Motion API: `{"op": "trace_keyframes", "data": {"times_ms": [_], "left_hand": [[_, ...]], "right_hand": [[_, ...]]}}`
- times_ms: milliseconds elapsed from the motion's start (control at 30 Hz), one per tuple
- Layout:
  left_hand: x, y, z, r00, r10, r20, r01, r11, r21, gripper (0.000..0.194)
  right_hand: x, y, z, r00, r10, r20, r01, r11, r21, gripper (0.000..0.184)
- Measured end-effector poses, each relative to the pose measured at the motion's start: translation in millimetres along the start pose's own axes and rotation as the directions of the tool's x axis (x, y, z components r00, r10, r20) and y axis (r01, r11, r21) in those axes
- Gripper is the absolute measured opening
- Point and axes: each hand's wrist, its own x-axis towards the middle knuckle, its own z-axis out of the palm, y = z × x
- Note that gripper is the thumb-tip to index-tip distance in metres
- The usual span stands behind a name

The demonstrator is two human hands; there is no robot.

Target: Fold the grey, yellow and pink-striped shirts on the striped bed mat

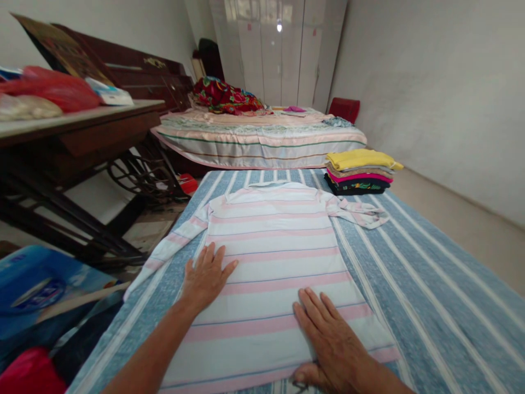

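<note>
The shirt (270, 235) is lying spread beneath the palms: the left hand (205, 279) is splaying over its edge, the right hand (328, 334) is flattening near its hem, neither gripping, presumably keeping it smooth; beyond the right, a stack (361, 172) is leaving it room.

My head camera looks forward and down from above and behind my left hand (204, 280) and right hand (333, 338), its near view running past both to the distant wardrobe (270, 52).

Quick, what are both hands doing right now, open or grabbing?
Left hand: open, fingers spread on the striped shirt.
Right hand: open, palm down on the shirt near its bottom hem.
</note>
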Motion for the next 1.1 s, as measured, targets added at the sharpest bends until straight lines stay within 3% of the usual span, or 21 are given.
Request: {"op": "trace_keyframes", "data": {"times_ms": [167, 300, 467, 700, 867, 1100], "left_hand": [[27.1, 19.6, -13.1, 0.987, 0.094, -0.131, -0.089, 0.995, 0.042, 0.056], [62.8, 14.3, -10.8, 0.992, 0.045, -0.119, -0.043, 0.999, 0.021, 0.059], [88.1, -10.3, 8.1, 0.996, 0.047, -0.072, -0.044, 0.998, 0.038, 0.057], [93.3, -21.6, 25.8, 0.989, 0.054, -0.135, -0.058, 0.998, -0.029, 0.062], [94.6, -25.1, 26.2, 0.986, 0.049, -0.158, -0.059, 0.996, -0.060, 0.057], [92.3, -18.9, 12.3, 0.995, -0.026, -0.094, 0.025, 1.000, -0.010, 0.065]], "right_hand": [[25.9, 5.9, -25.4, 0.995, 0.079, -0.059, -0.080, 0.996, -0.026, 0.092], [54.1, 21.7, -42.5, 0.974, 0.223, -0.029, -0.225, 0.973, -0.058, 0.084], [50.8, 46.0, -23.6, 0.955, 0.298, 0.003, -0.296, 0.950, -0.096, 0.085], [40.3, 53.6, -8.0, 0.963, 0.254, -0.088, -0.264, 0.955, -0.136, 0.084], [36.5, 61.1, -1.7, 0.951, 0.263, -0.163, -0.289, 0.943, -0.163, 0.084], [29.6, 66.7, 8.5, 0.946, 0.291, -0.147, -0.313, 0.936, -0.159, 0.082]]}}
